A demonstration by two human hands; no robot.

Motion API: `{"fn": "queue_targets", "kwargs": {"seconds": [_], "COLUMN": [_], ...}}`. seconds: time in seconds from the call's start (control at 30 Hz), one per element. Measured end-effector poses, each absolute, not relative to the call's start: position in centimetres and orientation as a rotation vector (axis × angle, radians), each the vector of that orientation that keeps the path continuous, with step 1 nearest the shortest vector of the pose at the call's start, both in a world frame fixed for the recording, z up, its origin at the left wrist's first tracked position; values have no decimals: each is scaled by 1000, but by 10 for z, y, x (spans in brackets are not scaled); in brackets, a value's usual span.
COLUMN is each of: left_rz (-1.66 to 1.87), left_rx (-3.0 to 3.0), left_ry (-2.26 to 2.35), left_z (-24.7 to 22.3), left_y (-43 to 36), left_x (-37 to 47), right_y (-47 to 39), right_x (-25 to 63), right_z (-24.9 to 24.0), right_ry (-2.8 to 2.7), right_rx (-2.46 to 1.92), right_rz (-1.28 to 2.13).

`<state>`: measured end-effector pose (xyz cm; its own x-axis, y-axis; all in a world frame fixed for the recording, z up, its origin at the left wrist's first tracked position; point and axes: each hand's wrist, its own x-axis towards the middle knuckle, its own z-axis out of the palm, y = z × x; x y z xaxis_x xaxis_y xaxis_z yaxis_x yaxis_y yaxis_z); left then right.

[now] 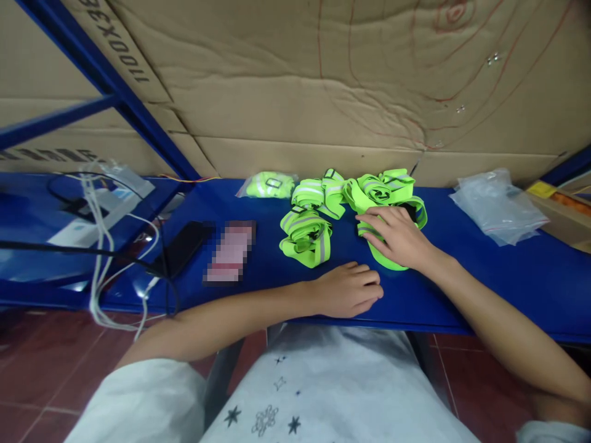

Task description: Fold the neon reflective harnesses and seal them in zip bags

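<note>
Here, we rest our right hand (394, 237) on a neon-green strap bundle (390, 264), fingers extended and slightly parted, seemingly handling it; gripping it would call for closing them around the webbing. The bundle lies beneath and around that hand on the blue table (429, 307). Our left hand (346, 290) curls loosely nearby, its contents unclear.

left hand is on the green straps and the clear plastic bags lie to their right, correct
Wrong hand: the head view shows the right hand on the green straps. The clear plastic bags do lie to their right.
</note>
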<state>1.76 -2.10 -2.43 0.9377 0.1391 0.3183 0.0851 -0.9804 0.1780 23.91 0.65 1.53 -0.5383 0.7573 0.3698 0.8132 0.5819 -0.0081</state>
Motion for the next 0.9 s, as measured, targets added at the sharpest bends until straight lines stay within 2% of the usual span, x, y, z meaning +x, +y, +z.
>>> {"fn": "queue_targets", "kwargs": {"seconds": [0.3,0.9], "left_rz": [426,425], "left_rx": [3011,3060], "left_ry": [54,120], "left_z": [-14,-11], "left_y": [-15,-21], "left_x": [11,13], "right_y": [23,15], "right_x": [264,262], "right_z": [9,13], "right_ry": [-2392,-2564], "right_rx": [-1664,-1678], "right_rz": [-221,-216]}}
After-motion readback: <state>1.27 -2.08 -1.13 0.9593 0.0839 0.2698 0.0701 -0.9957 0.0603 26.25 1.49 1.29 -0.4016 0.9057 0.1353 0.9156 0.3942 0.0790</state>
